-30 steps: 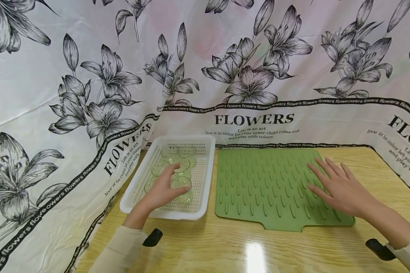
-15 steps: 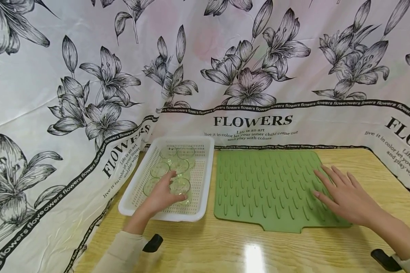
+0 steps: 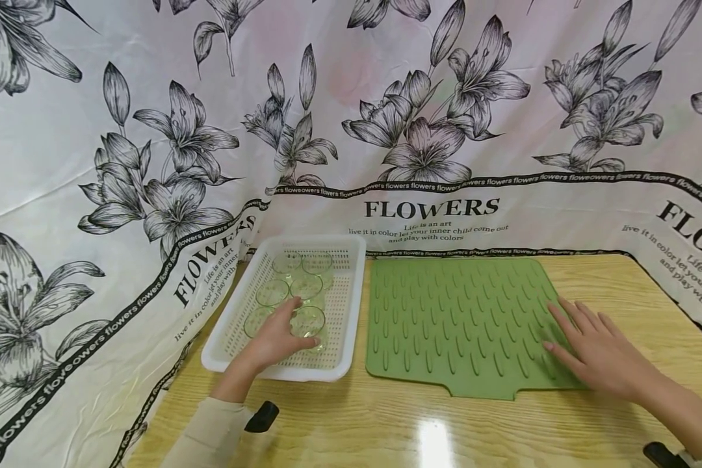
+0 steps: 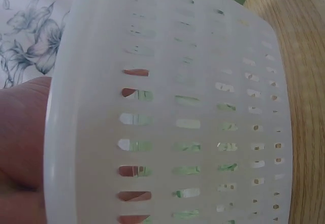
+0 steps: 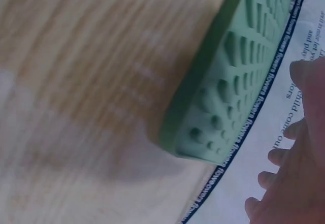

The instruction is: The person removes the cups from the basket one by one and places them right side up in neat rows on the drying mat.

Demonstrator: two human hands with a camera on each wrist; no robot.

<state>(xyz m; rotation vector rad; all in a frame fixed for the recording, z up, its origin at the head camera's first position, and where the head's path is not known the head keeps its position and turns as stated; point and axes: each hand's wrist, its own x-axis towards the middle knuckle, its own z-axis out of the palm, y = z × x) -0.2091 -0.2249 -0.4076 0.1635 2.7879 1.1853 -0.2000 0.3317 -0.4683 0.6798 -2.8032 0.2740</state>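
In the head view, a white perforated basket [image 3: 208, 351] on the left holds several clear, green-tinted drinking glasses [image 3: 306, 284]. My left hand [image 3: 273, 336] reaches over the basket's front, its thumb and fingers around the front right glass [image 3: 311, 320]. The basket wall [image 4: 167, 107] hides most of that hand in the left wrist view; bits of skin and green show through its slots. To the right lies a green ridged mat [image 3: 456, 318]. Above its right edge hovers my right hand [image 3: 605, 354], fingers spread and holding nothing; the right wrist view shows it apart from the mat.
A light wooden table [image 3: 380, 422] carries both basket and mat, side by side with a narrow gap. White floral cloth [image 3: 433, 214] hangs behind them and along the left and right sides.
My left hand has lowered around the front right glass, then stayed almost still. The right hand has drifted a little right and toward me, off more of the mat.
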